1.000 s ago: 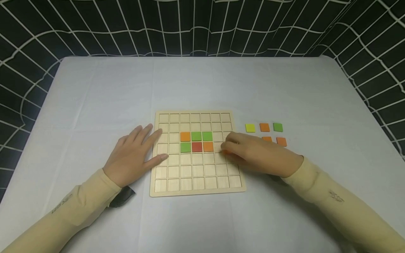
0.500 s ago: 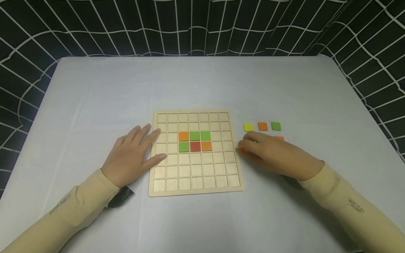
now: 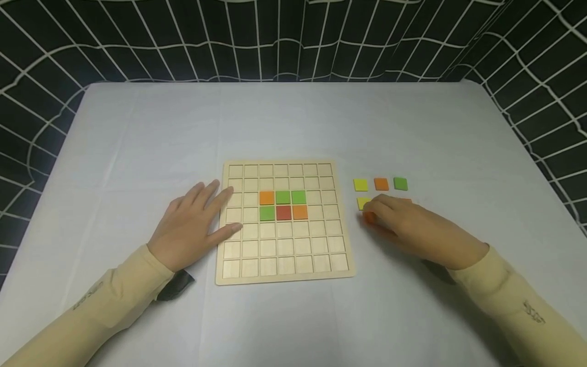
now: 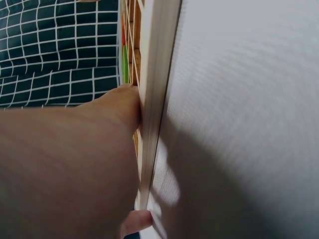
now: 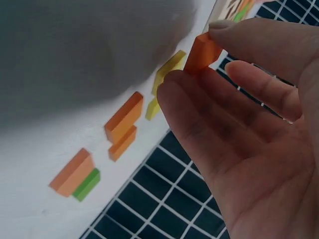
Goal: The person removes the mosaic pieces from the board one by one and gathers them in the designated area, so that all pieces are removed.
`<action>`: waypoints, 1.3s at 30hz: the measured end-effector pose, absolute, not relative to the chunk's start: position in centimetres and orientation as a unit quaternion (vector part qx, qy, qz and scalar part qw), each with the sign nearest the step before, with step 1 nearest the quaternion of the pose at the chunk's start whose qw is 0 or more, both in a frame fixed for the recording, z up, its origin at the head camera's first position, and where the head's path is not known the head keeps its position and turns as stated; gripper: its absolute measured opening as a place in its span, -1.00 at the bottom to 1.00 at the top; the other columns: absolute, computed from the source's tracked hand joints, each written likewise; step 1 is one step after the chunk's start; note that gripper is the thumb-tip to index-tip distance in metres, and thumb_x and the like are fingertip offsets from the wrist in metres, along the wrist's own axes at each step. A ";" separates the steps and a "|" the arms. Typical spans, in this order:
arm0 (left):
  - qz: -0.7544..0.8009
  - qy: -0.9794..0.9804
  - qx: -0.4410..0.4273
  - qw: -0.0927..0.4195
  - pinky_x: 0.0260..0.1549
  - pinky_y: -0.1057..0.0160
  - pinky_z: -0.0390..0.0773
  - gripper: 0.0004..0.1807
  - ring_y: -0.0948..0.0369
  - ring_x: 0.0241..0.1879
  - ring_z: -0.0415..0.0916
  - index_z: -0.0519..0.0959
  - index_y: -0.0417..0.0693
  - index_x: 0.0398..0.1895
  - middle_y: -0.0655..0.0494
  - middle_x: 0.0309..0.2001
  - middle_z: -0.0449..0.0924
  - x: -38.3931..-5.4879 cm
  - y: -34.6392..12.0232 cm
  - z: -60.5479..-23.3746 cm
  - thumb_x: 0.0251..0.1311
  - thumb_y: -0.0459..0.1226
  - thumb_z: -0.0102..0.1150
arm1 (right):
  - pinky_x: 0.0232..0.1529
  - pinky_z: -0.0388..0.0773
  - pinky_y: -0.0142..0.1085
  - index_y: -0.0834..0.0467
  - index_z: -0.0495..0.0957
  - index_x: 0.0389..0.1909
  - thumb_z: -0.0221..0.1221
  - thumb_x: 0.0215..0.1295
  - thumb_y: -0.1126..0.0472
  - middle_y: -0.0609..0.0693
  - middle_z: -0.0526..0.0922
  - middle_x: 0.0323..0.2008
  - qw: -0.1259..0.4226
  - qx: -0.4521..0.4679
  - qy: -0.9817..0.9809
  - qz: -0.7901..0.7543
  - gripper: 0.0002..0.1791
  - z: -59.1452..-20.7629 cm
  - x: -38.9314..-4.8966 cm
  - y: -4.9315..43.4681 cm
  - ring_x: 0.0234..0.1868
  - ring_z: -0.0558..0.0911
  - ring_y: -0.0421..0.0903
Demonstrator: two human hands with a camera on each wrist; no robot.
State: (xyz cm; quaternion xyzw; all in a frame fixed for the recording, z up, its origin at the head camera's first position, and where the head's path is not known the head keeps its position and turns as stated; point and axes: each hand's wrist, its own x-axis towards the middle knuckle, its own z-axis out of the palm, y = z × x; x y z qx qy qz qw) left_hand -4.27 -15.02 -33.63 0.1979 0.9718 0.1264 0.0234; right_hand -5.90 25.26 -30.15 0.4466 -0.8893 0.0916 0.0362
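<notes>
A wooden grid board lies on the table with two short rows of square tiles in its middle cells. They are orange, green and green behind, then green, a red tile and orange in front. My left hand rests at the board's left edge, fingers straight, thumb over the outer cells. Right of the board, my right hand pinches an orange tile between thumb and fingertips. Behind that hand sit a yellow tile, an orange tile and a green tile. The hand partly covers a nearer row.
The nearer row shows a yellow tile and, in the right wrist view, two orange tiles, one of them the end tile. A white cloth covers the table. Dark grid-patterned fabric hangs behind and at both sides.
My right hand has drawn back rightward off the board, keeping the orange tile in its fingers. A yellow tile in the nearer row has come into view. The left hand stays put.
</notes>
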 end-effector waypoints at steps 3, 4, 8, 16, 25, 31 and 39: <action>0.126 0.972 0.198 0.023 0.09 -0.28 0.30 -0.22 -0.21 0.37 0.10 0.21 -0.01 0.44 -0.18 0.41 0.17 -4.3 -15.0 -33.6 0.25 0.18 0.04 | -0.25 0.51 -0.47 0.15 0.49 -0.24 0.03 0.43 0.02 -0.17 0.53 -0.30 0.050 0.457 -0.882 0.103 -0.74 -30.4 -5.8 25.6 -0.27 0.54 -0.31; 0.126 0.972 0.198 0.023 0.09 -0.28 0.29 -0.22 -0.21 0.37 0.10 0.21 -0.01 0.44 -0.18 0.41 0.17 -4.2 -15.0 -33.6 0.25 0.18 0.04 | -0.23 0.49 -0.49 0.14 0.50 -0.26 -0.08 0.48 -0.02 -0.16 0.54 -0.29 0.053 0.461 -0.879 0.107 -0.66 -30.4 -5.8 25.7 -0.25 0.55 -0.32; 0.127 0.972 0.197 0.024 0.09 -0.28 0.29 -0.22 -0.22 0.37 0.10 0.21 -0.01 0.44 -0.18 0.41 0.17 -4.2 -15.0 -33.6 0.25 0.17 0.05 | -0.16 0.46 -0.53 0.11 0.51 -0.29 -0.25 0.51 -0.06 -0.17 0.54 -0.25 0.050 0.470 -0.873 0.118 -0.55 -30.6 -5.7 25.8 -0.17 0.54 -0.32; 0.128 0.972 0.198 0.019 0.08 -0.28 0.30 -0.22 -0.21 0.36 0.12 0.22 -0.01 0.43 -0.18 0.40 0.19 -4.2 -15.0 -33.7 0.24 0.17 0.06 | -0.09 0.45 -0.57 0.14 0.54 -0.28 0.34 0.09 0.34 -0.15 0.56 -0.22 0.034 0.476 -0.869 0.129 -0.80 -30.8 -5.5 25.9 -0.11 0.55 -0.28; 0.127 0.972 0.198 0.019 0.09 -0.28 0.30 -0.22 -0.21 0.36 0.11 0.21 0.00 0.43 -0.18 0.40 0.18 -4.2 -15.1 -33.7 0.24 0.17 0.06 | -0.12 0.49 -0.53 0.16 0.57 -0.29 0.43 -0.12 0.43 -0.13 0.58 -0.23 0.038 0.470 -0.875 0.114 -0.66 -31.1 -5.5 25.9 -0.12 0.56 -0.25; 0.129 0.972 0.198 0.018 0.09 -0.28 0.29 -0.22 -0.21 0.36 0.11 0.21 0.00 0.44 -0.17 0.40 0.18 -4.2 -15.1 -33.8 0.25 0.17 0.05 | -0.15 0.55 -0.43 0.14 0.59 -0.27 0.30 0.17 0.25 -0.11 0.59 -0.21 0.052 0.472 -0.873 0.109 -0.87 -31.0 -5.6 25.7 -0.12 0.56 -0.22; 0.129 0.971 0.199 0.019 0.09 -0.28 0.30 -0.21 -0.20 0.36 0.11 0.20 0.01 0.44 -0.16 0.40 0.18 -4.3 -15.1 -33.8 0.25 0.18 0.04 | -0.16 0.58 -0.27 0.13 0.59 -0.23 0.23 0.21 0.16 -0.08 0.59 -0.19 0.076 0.468 -0.876 0.087 -0.84 -30.4 -6.1 24.8 -0.15 0.57 -0.16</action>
